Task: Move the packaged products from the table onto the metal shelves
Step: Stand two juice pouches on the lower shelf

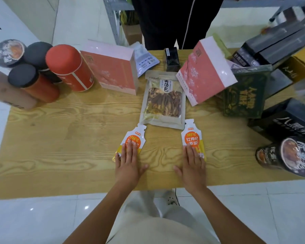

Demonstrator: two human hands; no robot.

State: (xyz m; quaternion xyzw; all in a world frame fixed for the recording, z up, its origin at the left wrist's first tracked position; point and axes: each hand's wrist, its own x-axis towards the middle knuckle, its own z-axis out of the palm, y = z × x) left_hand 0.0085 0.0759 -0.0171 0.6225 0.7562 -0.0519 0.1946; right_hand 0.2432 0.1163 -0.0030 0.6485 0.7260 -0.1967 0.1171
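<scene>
The left hand presses flat, fingers straight, on one orange pouch. The right hand lies likewise on the other orange pouch. Both pouches lie just below the mushroom bag.

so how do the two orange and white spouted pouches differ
The left orange-and-white spouted pouch slants, spout toward the right; the right pouch lies nearly straight. The left hand covers much of the left pouch's print; the right hand leaves the right pouch's print readable. Both lie flat on the wooden table under flat hands.
</scene>
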